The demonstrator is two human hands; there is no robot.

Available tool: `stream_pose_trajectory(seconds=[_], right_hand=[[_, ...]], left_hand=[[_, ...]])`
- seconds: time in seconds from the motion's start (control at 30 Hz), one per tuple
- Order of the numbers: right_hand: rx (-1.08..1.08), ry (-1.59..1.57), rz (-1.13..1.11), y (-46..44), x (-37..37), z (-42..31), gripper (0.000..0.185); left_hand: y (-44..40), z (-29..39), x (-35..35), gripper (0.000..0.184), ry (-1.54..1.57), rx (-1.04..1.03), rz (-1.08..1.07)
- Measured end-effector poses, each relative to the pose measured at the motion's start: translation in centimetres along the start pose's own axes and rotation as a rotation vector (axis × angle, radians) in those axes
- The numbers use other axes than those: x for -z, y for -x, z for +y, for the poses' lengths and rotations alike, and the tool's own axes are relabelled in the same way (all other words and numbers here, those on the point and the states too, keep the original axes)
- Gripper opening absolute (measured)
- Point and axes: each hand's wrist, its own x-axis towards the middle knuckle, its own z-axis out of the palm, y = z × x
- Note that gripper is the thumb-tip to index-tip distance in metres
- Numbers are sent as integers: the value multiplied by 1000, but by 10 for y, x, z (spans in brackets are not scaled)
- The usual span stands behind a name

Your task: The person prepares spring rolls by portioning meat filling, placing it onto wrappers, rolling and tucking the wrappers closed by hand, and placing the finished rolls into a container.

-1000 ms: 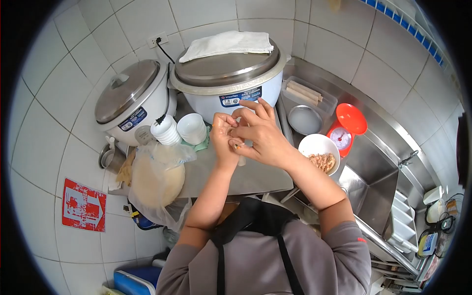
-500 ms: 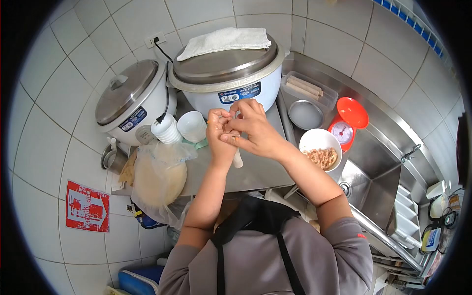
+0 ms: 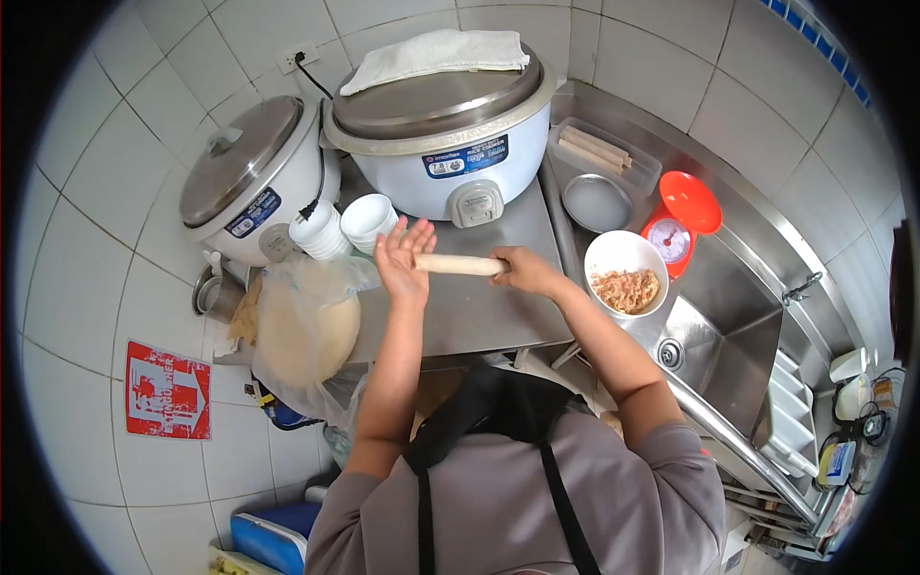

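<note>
A pale, uncooked spring roll lies level above the steel counter. My right hand grips its right end, fingers closed around it. My left hand is open with the palm turned up and fingers apart, and the roll's other end meets that palm. To the right, a white bowl holds a shredded, brownish filling. Behind it, a clear plastic container has several similar rolls in it. Left of my left hand, a stack of round wrappers sits in a plastic bag.
Two rice cookers, a large one and another, stand at the back. Stacked white cups are before them. A round metal pan and red scale sit right, beside the sink.
My hands have moved apart and lowered slightly. My left hand has opened, and the spring roll, mostly hidden and upright before, now lies sideways in my right hand.
</note>
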Motion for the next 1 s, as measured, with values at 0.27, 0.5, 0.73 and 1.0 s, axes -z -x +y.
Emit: stream_pose_trajectory(seconds=[0.27,0.5,0.73,1.0], right_hand=[[-11,586,-31,-3,-9,45,34],[-499,869,419,-4,59,121,67],[-730,876,298,14,89,136,61],[-128,880,279,34,-24,37,38]], left_hand=[[18,-72,72,52,-1372,-317,-300],[34,-79,75,57,-1798,-521,-383],[38,-62,83,33,-1702,-551,-393],[35,-57,80,17,-1591,-627,-350]])
